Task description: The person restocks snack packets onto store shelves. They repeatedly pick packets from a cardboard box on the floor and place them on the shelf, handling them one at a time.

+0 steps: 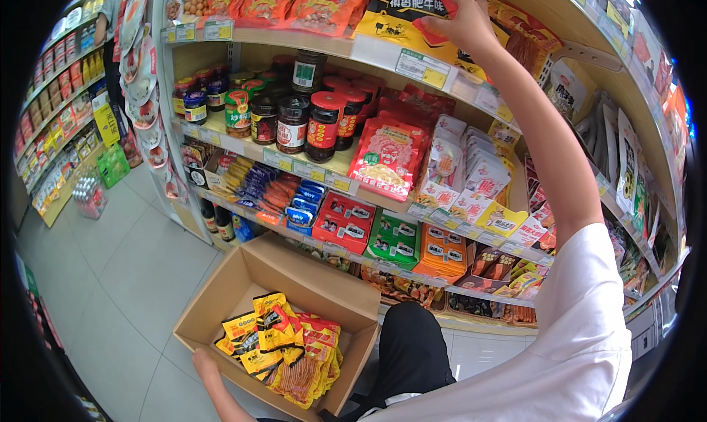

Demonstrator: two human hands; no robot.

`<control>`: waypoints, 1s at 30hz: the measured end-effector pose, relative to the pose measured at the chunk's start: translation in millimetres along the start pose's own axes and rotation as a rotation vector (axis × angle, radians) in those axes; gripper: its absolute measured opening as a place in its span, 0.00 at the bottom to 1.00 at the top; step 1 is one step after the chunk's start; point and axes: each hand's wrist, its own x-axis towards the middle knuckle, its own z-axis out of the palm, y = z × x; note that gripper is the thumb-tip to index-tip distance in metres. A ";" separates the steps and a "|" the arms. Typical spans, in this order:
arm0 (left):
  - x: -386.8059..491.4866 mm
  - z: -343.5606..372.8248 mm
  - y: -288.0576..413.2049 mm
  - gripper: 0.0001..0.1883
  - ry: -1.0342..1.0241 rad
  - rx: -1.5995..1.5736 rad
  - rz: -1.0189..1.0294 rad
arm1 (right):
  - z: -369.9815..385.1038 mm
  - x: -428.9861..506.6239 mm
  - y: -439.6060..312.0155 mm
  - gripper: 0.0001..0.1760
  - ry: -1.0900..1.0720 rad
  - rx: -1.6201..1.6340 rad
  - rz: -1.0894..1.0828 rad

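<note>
My right hand (463,20) reaches up to the top visible shelf, its thumb and fingers on a yellow and black snack packet (391,10) that bears printed writing. Part of that packet is cut off by the picture's top edge. Down at the lower left, my left hand (205,363) grips the near left rim of an open cardboard box (218,281) on the floor. Inside the box lie several yellow and black packets (276,328) and, to their right, red and yellow packets (309,367) with brown snack sticks showing through clear windows.
Orange-red snack bags (326,5) stand left of my right hand. Sauce jars (323,126) and red pouches (388,159) fill the shelf below, above boxed snacks (342,220). My bent knee (414,339) is beside the box. A person (107,24) stands in the aisle.
</note>
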 end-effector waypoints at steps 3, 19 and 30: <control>-1.0 3.0 0.8 0.26 0.028 -0.058 -0.016 | -19.7 -3.0 -6.2 0.45 -0.079 0.151 -0.087; 5.3 0.9 -2.5 0.27 0.008 0.024 -0.071 | 19.7 8.2 31.9 0.39 0.010 0.039 -0.097; 26.9 9.6 -30.3 0.26 0.015 -0.066 -0.113 | -28.7 -38.0 -26.9 0.26 0.422 0.269 -0.176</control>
